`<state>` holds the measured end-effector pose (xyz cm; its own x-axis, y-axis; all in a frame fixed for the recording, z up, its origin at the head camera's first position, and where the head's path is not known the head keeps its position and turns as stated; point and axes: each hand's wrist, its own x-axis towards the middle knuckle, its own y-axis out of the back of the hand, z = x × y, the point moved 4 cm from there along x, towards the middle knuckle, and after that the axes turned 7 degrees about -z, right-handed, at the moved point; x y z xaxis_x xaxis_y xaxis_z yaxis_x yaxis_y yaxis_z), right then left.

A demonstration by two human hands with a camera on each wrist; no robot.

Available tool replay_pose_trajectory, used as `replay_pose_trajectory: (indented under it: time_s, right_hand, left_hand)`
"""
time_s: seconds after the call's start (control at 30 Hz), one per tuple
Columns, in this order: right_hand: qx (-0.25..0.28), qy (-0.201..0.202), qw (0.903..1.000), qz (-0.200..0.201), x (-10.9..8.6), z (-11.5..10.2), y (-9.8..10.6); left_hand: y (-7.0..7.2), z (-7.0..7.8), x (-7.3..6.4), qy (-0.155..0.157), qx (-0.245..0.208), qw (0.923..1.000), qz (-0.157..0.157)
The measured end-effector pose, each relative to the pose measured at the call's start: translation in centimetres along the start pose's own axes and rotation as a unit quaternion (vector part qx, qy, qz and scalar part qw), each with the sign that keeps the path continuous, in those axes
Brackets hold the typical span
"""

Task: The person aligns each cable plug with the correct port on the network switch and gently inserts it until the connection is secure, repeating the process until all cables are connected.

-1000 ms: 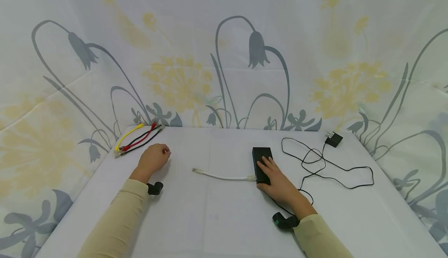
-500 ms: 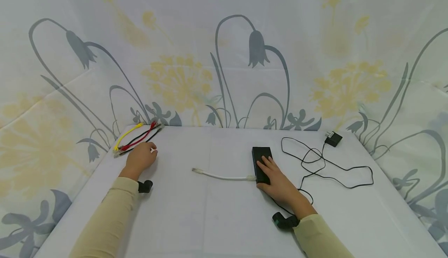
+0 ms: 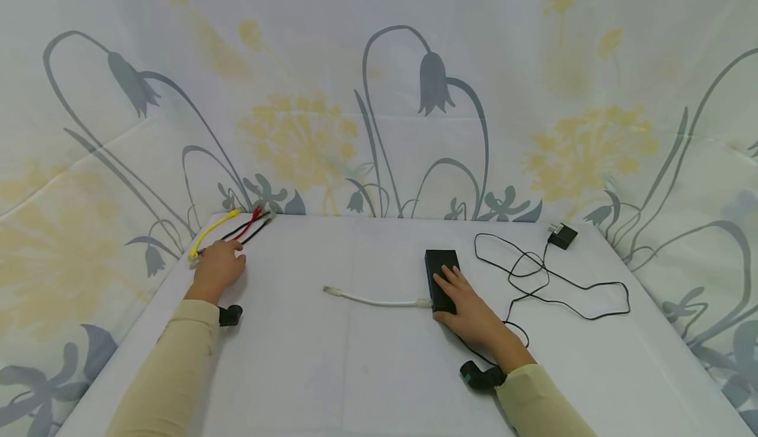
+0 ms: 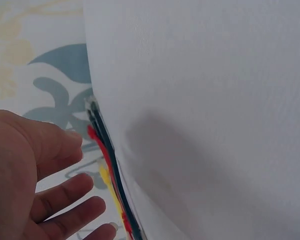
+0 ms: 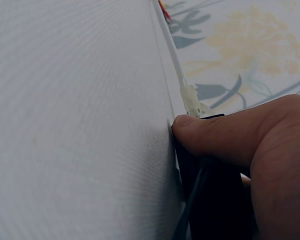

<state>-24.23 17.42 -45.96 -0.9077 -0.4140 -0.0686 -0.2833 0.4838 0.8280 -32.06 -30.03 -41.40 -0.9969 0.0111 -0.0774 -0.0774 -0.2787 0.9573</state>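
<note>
Black box [image 3: 441, 262] lies flat on the white-covered table [image 3: 367, 378], right of centre, long side running front to back. Right hand [image 3: 476, 322] rests on it: fingers spread and nearly straight across the top face, thumb at the near end by the left edge; pressing on it, not wrapped round it.

White cable [image 3: 379, 303] lies left of the box, its right plug meeting the box's left side near the near end; how deep it sits can't be told. Other end loose on the table, pointing left.

Left hand [image 3: 218, 269] is at the back-left corner, right by a small group of cables: yellow cable [image 3: 210, 231], red cable [image 3: 250, 221], black cables [image 3: 258, 228]. Left wrist view: fingers loosely bent and apart, wide gap to the thumb, nothing gripped; contact with the cables can't be told. Head view: hand covers part of the group.

Thin black cord [image 3: 583, 287] loops over the right side of the table. One end goes to black power adapter [image 3: 562, 235], back right, prongs pointing left; the other passes under the right wrist toward the box's near end.

Beige sleeves [image 3: 172, 364], dark wrist camera on each wrist. Floral cloth [image 3: 308, 42] hangs behind.
</note>
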Motion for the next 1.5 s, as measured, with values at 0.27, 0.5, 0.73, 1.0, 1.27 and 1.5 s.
replay_pose_trajectory:
  time_s: [0.27, 0.5, 0.73, 1.0, 1.27, 1.5]
  right_hand:
    - [0.003, 0.001, 1.0, -0.002, 0.1, 0.1, 0.0]
    - [0.0, 0.001, 1.0, 0.0, 0.2, 0.2, -0.1]
    - [-0.004, -0.002, 1.0, -0.003, 0.3, 0.3, -0.2]
    - [-0.004, -0.001, 1.0, 0.0, 0.2, 0.3, -0.2]
    - [-0.003, -0.001, 1.0, -0.001, 0.2, 0.3, -0.2]
    - [-0.003, -0.005, 1.0, -0.001, 0.2, 0.2, -0.1]
  left_hand:
    - [0.5, -1.4, 0.1, 0.035, 0.025, 0.999, 0.009]
    - [0.4, -2.4, -0.2, 0.064, 0.003, 0.9979, 0.007]
    - [0.4, -3.6, -0.4, 0.094, -0.014, 0.9955, 0.003]
    - [0.6, -3.9, -1.0, 0.119, -0.036, 0.9921, -0.018]
    - [0.1, -5.2, -0.4, 0.133, -0.024, 0.99, -0.04]
    - [-0.2, -5.5, -0.1, 0.133, -0.016, 0.9902, -0.041]
